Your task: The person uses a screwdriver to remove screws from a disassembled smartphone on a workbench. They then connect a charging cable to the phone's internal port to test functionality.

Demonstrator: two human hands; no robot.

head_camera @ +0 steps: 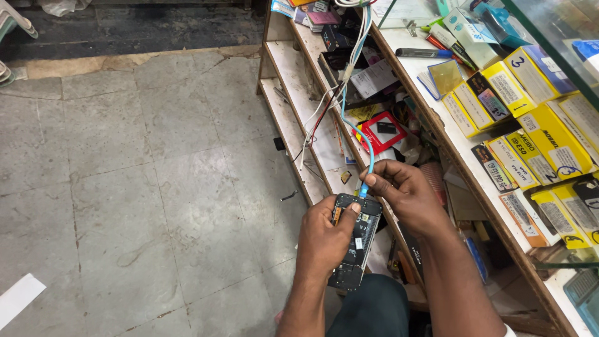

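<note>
Phone (355, 240) opened, back off, held over the lap beside the shelves (293, 106) | left hand (324, 240) wraps its lower half, thumb on the board | right hand (405, 190) pinches blue cable (368, 159) plug at its top edge | yellow boxes (536, 125) on counter at right.

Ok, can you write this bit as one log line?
left hand: holds opened black phone | right hand: pinches light-blue cable plug at phone's top

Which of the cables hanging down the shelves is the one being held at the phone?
The light blue cable; the right hand pinches its end at the opened phone. The white and red ones hang free.
</note>
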